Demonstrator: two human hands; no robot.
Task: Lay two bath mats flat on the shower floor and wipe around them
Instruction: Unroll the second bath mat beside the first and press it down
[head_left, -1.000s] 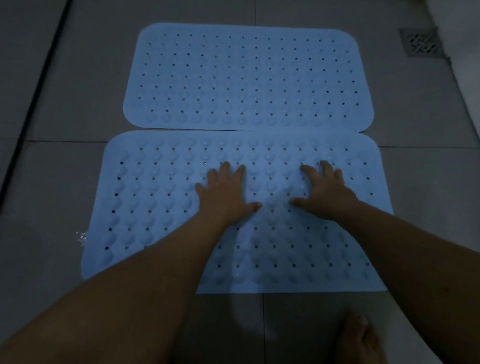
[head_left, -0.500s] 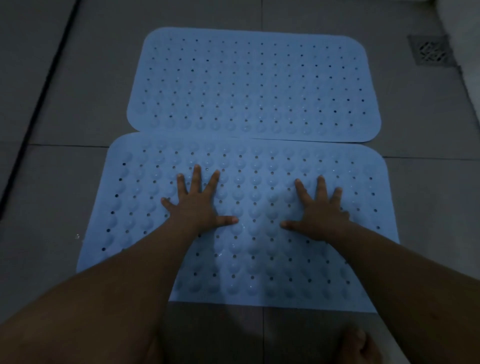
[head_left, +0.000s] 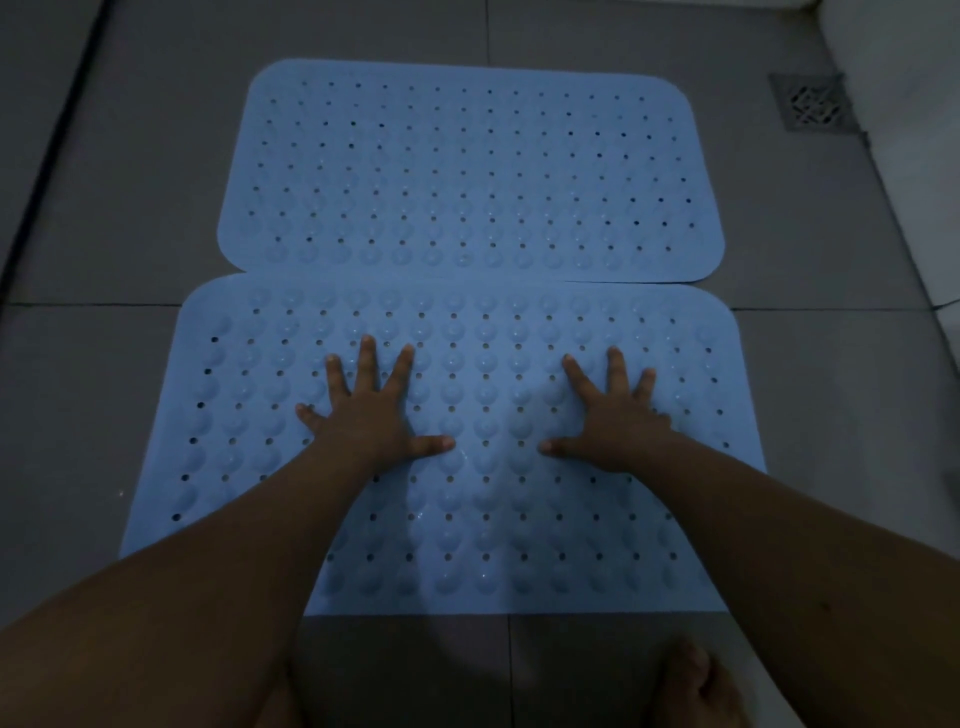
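Near mat (head_left: 467, 519): we see a light blue rubber bath mat lying flat across the lower centre of the frame, covered in round bumps and small holes; both hands rest on it.
Far mat (head_left: 467, 171): a second blue mat of the same pattern lies flat in the upper centre; its near edge meets the far edge of the near mat, and we cannot tell which overlaps which.
Writing: we find no brand, label or lettering that we can read on either mat.
Left hand (head_left: 371, 415): palm down on the left-centre part of the near mat, fingers (head_left: 366, 358) straight and spread wide, thumb pointing toward the middle of the frame; it grips nothing.
Right hand (head_left: 615, 421): palm down on the right-centre part of the near mat, fingers (head_left: 618, 371) straight and fanned apart, thumb pointing inward toward the other thumb; it holds nothing.
Thumbs: their tips are near each other but apart.
Floor (head_left: 130, 208): large grey tiles with thin grout lines surround both mats.
Drain (head_left: 813, 104): a square grated cover sits in the upper right of the frame, apart from the far mat.
Foot (head_left: 693, 686): a bare foot shows at the bottom edge, right of centre, on the tile just below the near mat.
Light: the scene is dim.
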